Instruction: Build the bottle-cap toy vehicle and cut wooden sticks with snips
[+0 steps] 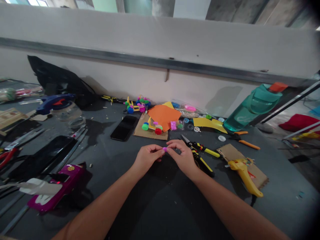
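Observation:
Between both hands, above the dark table, is a small purple-pink piece (164,149) that looks soft; its exact kind is too small to make out. My left hand (149,156) pinches it from one side with thumb and forefinger. From the other side, the fingertips of my right hand (182,155) close on it too. Just beyond the hands, a small toy car (152,126) with a yellow frame and green and red wheels sits on a cardboard piece (141,130). Near it lie an orange sheet (163,115) and a pink packet (173,125).
Yellow-black pliers (202,160) lie beside my right hand. Further right are a yellow glue gun (243,175) on cardboard and a tilted teal bottle (250,110). Leftward are a black phone (123,128), a magenta power strip (57,190) with plugs, and a blue glue gun (53,103).

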